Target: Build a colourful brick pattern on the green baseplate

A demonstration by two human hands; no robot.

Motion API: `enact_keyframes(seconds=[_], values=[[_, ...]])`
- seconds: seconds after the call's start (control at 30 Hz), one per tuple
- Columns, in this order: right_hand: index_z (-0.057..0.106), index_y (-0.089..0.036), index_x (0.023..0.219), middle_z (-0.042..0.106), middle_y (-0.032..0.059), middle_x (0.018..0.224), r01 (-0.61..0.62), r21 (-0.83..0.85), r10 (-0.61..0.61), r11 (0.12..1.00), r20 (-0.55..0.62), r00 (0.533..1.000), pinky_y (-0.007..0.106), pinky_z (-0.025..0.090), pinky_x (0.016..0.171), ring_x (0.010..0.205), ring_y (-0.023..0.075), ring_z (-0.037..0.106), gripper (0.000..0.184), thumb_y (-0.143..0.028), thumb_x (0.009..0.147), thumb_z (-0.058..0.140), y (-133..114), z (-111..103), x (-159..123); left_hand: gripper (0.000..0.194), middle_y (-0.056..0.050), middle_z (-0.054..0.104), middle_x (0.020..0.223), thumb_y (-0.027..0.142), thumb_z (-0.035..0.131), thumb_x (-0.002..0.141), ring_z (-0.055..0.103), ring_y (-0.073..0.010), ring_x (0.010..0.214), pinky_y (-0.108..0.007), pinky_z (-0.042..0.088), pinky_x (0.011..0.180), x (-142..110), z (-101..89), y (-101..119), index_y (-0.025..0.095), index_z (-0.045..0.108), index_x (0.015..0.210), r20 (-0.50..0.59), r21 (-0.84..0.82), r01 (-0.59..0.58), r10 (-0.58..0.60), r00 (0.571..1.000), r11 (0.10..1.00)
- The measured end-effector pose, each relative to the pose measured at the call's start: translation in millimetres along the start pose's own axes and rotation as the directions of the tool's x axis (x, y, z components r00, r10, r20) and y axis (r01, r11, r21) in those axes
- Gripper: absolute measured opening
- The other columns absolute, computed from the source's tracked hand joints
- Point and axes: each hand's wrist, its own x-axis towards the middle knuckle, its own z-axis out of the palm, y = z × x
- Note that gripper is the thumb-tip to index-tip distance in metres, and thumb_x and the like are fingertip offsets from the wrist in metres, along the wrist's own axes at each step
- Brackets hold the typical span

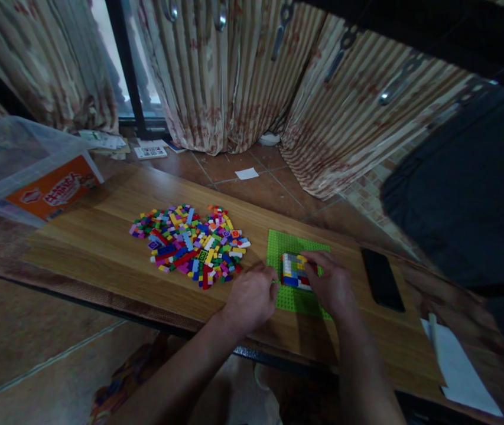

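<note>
On a green studded baseplate (296, 302) sits a low block of toy building bricks (290, 273) in white, grey, blue, yellow and red. My right hand (330, 282) reaches over its right side, fingers bent together, with the fingertips at a yellow toy brick (301, 260) on top. The palm covers part of the block. My left hand (254, 292) is closed at the baseplate's left edge. Its thumb and forefinger are pressed together, and what they pinch, if anything, is too small to make out. Left of it lies a wide pile of loose toy bricks (189, 245) in many colours.
The wooden tabletop (101, 236) carries a black phone (381, 278) right of the baseplate. A clear plastic bin (25, 159) with an orange label stands at the far left. White paper (459, 369) lies at the right end. Behind are striped curtains (216, 77) and a tiled floor.
</note>
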Motion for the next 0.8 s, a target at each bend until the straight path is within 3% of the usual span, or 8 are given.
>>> enact_keyframes(seconds=[0.2,0.43,0.8], values=[[0.070,-0.020,0.103,0.071,0.0092,0.099,0.047,-0.080,-0.047,0.996,0.004,0.999,0.042,0.052,0.085,0.095,0.0254,0.063,0.029,-0.018,0.085,0.047,-0.4,6.9,1.5,0.014,-0.008,0.066,0.094,0.022,0.048,0.088,0.063,-0.0214,0.091,-0.032,0.050,0.080,-1.1,-0.6,-0.8,0.018,0.060,0.092,0.025,0.059,-0.027,0.026,0.999,0.998],[0.070,-0.020,0.104,0.071,0.0089,0.098,0.001,-0.045,-0.002,0.999,-0.032,0.999,0.043,0.052,0.086,0.093,0.0246,0.064,0.031,-0.017,0.083,0.048,3.5,10.1,2.0,0.013,-0.007,0.066,0.093,0.021,0.047,0.088,0.064,-0.0212,0.089,-0.032,0.050,0.079,-0.4,-0.9,-1.6,0.018,0.059,0.090,0.032,0.085,-0.023,0.021,0.999,0.996],[0.072,-0.024,0.101,0.064,0.0094,0.110,-0.014,0.003,0.014,1.000,-0.026,1.000,0.045,0.047,0.095,0.106,0.0256,0.058,0.024,-0.030,0.085,0.056,5.0,8.5,1.1,0.012,-0.008,0.065,0.094,0.022,0.047,0.089,0.063,-0.0210,0.089,-0.032,0.050,0.079,-1.0,-4.0,-0.8,0.018,0.058,0.090,0.043,0.092,-0.029,0.026,0.999,0.995]])
